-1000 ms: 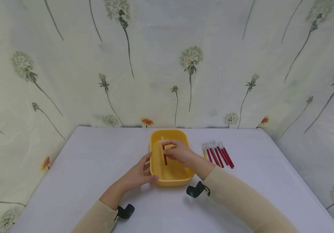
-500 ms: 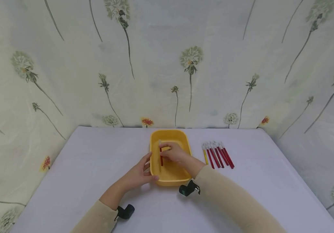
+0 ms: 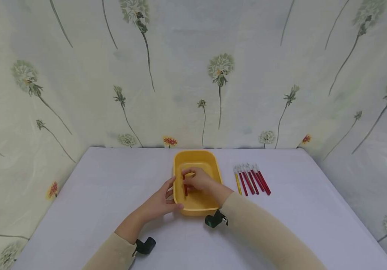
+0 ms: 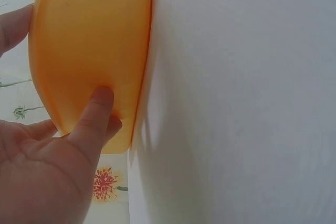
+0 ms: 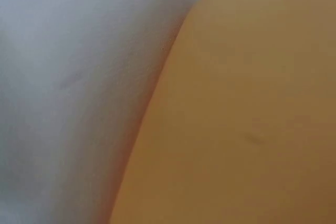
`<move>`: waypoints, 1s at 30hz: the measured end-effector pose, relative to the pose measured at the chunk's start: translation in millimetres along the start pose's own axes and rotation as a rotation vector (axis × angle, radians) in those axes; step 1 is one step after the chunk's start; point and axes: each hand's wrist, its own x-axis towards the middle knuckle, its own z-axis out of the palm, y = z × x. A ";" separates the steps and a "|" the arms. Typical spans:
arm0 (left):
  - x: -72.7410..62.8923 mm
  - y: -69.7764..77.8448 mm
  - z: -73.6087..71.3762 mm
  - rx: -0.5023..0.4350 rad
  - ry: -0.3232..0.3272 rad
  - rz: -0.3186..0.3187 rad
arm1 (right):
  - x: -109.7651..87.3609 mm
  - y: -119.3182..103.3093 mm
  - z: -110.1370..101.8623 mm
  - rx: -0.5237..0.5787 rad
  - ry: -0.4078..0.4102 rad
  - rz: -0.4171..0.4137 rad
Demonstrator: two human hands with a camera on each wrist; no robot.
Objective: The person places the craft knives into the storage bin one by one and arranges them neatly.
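Inside the yellow plastic tray [image 3: 198, 204], near its left wall, my right hand [image 3: 199, 180] pinches a slim red pen-like stick [image 3: 185, 192] between thumb and fingers. Its pale upper end is hidden by the fingers. My left hand [image 3: 162, 198] holds the tray's near left corner, fingers along the left side and thumb at the front. In the left wrist view that hand [image 4: 52, 166] presses a digit on the tray's outer wall [image 4: 89, 40]. Only the tray's outer wall [image 5: 236, 103] fills the right wrist view; the right hand is out of it.
Right of the tray lies a row of several similar red sticks [image 3: 262, 182] with clear-looking ends. A yellow one [image 3: 238, 183] is at the row's left end. All sit on a white-covered table [image 3: 122, 168] before a flower-print backdrop [image 3: 180, 75].
My right hand has moved left and a little toward me inside the tray, carrying the red stick closer to the left wall and lower. The left hand and the tray stay put.
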 end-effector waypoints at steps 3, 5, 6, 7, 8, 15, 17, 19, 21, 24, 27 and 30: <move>0.1 0.2 0.3 0.003 0.006 -0.007 | 0.1 0.4 1.0 -0.013 0.005 0.000; 0.3 0.3 0.5 0.006 0.010 -0.012 | 0.0 0.6 1.6 -0.018 0.011 0.002; 0.4 0.3 0.5 0.006 0.010 -0.011 | -0.5 0.3 1.8 -0.023 0.014 0.001; 0.4 0.3 0.7 0.008 0.011 -0.012 | -1.0 0.0 2.1 -0.027 0.016 0.002; 0.5 0.2 0.8 0.010 0.012 -0.012 | -1.4 -0.2 2.2 -0.035 0.018 0.000; 0.0 0.4 1.3 0.011 0.011 -0.007 | -3.8 -2.5 4.1 -0.069 0.027 -0.006; -0.2 1.3 1.3 0.003 0.009 -0.006 | -4.6 -3.4 4.2 -0.078 0.030 -0.010; -0.3 2.3 1.3 0.002 0.008 -0.005 | -5.7 -3.9 4.1 -0.083 0.032 -0.014; -0.2 2.8 1.4 0.005 0.008 -0.004 | -6.4 -4.1 3.9 -0.080 0.032 -0.011; 0.5 2.7 1.6 0.015 0.012 -0.002 | -7.1 -3.4 3.4 -0.083 0.031 -0.017; 0.4 2.6 2.0 0.024 0.019 -0.012 | -7.1 -2.4 3.2 -0.077 0.021 -0.028; -0.3 3.0 2.2 0.024 0.025 -0.023 | -6.8 -0.9 3.6 -0.076 0.011 -0.047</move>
